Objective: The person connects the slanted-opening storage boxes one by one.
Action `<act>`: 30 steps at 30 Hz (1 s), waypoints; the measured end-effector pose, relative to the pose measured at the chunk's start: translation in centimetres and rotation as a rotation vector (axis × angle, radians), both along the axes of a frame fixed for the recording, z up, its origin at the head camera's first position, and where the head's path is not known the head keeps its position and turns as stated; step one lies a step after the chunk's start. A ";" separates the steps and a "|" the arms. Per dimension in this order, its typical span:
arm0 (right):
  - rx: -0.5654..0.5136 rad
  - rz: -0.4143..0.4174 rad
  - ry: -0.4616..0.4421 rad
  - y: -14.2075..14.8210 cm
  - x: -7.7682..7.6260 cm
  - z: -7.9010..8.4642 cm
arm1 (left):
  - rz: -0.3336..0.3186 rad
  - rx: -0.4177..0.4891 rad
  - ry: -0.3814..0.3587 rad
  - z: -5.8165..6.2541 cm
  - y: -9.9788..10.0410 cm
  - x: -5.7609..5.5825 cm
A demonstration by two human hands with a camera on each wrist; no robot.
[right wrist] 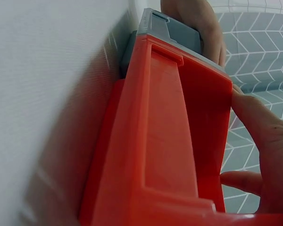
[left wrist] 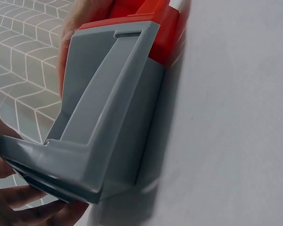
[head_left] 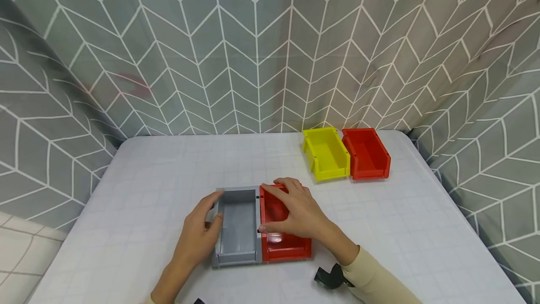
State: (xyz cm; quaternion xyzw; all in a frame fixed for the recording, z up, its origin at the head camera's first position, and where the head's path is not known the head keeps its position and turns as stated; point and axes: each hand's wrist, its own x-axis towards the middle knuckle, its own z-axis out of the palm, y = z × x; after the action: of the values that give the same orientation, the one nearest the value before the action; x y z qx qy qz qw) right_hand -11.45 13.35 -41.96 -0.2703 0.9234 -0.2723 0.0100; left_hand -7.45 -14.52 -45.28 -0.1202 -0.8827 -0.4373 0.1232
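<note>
Gray bin [head_left: 238, 226], red bin [head_left: 288, 252] touching its right side, hands [head_left: 197, 234] [head_left: 303, 211] gripping one each

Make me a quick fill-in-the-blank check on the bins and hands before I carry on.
In the head view, the left hand grips the gray bin at its ____ side.
The right hand touches the neighbouring bin, coloured ____.
In the head view, the far red bin stands directly to the ____ of the yellow bin.
Counting every colour, the table holds ____ bins.

Missing words: left; red; right; four.
</note>
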 end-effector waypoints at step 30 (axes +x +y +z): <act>-0.013 -0.372 0.095 12.4 -11.4 3.4 | -0.068 0.022 0.191 -0.1 -0.9 -0.1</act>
State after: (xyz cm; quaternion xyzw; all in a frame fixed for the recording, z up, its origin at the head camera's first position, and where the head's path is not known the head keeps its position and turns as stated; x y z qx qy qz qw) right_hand -22.80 25.79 -38.56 -0.1077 0.9552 -0.2621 -0.0859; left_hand -7.51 -15.43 -45.35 -0.1899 -0.8574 -0.4376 0.1932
